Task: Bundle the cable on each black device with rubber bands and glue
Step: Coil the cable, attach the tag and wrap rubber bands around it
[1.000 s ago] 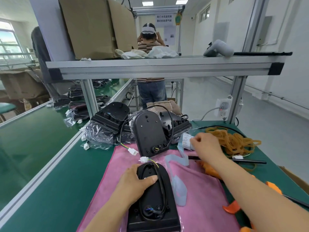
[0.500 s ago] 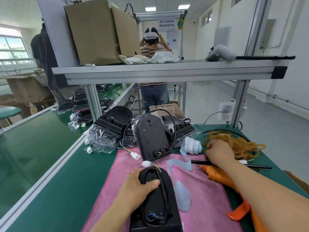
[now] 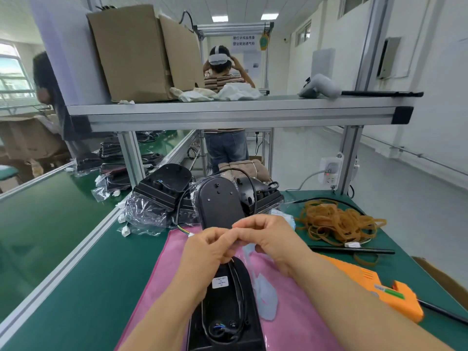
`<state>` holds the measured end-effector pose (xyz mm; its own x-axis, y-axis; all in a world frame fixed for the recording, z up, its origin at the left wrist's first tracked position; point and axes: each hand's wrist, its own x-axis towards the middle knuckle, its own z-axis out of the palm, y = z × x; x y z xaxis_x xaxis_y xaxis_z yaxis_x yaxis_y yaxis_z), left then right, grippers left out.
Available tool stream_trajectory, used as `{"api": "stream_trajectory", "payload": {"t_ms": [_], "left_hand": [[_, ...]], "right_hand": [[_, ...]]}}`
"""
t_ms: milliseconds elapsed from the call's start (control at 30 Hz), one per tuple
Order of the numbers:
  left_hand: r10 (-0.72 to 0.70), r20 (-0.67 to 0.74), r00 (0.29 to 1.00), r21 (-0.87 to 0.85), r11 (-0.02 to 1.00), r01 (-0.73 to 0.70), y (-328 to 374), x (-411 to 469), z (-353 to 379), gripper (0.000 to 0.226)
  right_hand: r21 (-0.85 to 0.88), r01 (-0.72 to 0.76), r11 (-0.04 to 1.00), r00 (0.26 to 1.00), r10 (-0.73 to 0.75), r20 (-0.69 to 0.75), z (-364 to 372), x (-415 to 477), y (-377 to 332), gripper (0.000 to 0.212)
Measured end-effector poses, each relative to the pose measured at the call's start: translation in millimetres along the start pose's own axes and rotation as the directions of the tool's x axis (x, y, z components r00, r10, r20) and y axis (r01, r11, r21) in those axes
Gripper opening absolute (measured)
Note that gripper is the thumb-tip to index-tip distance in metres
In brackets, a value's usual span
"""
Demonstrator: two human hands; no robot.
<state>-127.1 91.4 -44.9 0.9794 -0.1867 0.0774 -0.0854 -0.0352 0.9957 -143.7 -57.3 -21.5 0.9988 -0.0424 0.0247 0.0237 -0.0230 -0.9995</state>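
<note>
Black device (image 3: 225, 307): flat on pink cloth (image 3: 164, 269), bench (image 3: 76, 287) front; cable (image 3: 239, 287) looped on back. L hand (image 3: 210, 249) + R hand (image 3: 274, 239): fingers curled, pinched tog. over far end; contents can't tell. Step prob.: banding cable. Next: one of rubber bands (image 3: 336, 221), stretched snug round loop.

Factory assembly line: green conveyor belt (image 3: 38, 224); aluminium racking (image 3: 228, 115).

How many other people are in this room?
2: a person in a striped shirt behind the metal shelf, and a person in dark clothes at far left. Others may be hidden.
</note>
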Motion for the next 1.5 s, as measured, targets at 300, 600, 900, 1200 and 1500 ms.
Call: {"api": "stream_trajectory", "payload": {"t_ms": [300,600,900,1200,1500], "left_hand": [[-0.106,-0.092,0.990,-0.010,0.994,0.106,-13,-2,-16,0.015],[-0.229,0.068,0.971,-0.451,0.861,0.235,-3,0,-18,0.022],[-0.079,0.195,0.978,-0.350,0.925,0.145,-2,-5,-23,0.027],[-0.261,0.145,0.954,-0.454,0.839,0.299,-9,5,-31,0.022],[-0.088,0.323,0.942,-0.689,0.661,0.298,-2,0,-31,0.034]], "right_hand": [[0.223,-0.121,0.967,0.980,0.152,-0.127,2,7,9,0.015],[0.100,-0.305,0.947,0.945,0.288,0.155,9,9,20,0.019],[0.111,-0.259,0.960,0.960,0.243,0.137,5,17,6,0.006],[0.275,-0.396,0.876,0.836,0.220,0.502,-1,9,14,0.015],[0.203,-0.215,0.955,0.939,0.145,0.312,3,11,12,0.026]]}}
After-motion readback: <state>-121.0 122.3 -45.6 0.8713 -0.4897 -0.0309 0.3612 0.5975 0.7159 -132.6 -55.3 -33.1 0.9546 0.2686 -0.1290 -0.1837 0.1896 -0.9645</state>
